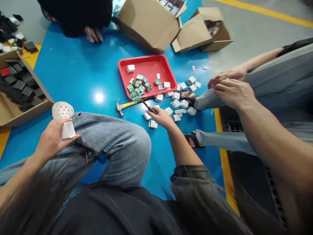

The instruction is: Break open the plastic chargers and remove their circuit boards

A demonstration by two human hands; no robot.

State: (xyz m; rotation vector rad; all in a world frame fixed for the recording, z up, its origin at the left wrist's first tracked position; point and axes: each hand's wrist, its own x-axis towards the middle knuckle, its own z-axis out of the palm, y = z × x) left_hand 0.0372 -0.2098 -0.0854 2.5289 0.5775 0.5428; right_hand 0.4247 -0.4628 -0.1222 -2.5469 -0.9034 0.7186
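Note:
My left hand (52,135) is closed around a white plastic block-shaped casing (67,130), held above my left knee. My right hand (162,117) grips a slim dark tool with yellowish marks (149,107). Its far end reaches the near rim of the red tray (149,60), beside the green circuit boards (136,95); what kind of tool it is, I cannot make out. A claw hammer (119,107) with a yellow and black handle lies on the blue floor along the tray's near side. Several white casings (175,103) are scattered right of my right hand.
Another person's hands (232,88) are at the right, above the casings. A second person's hand (94,34) rests at the back left. Cardboard boxes (149,23) stand behind the tray. A box of black blocks (22,85) sits at the left.

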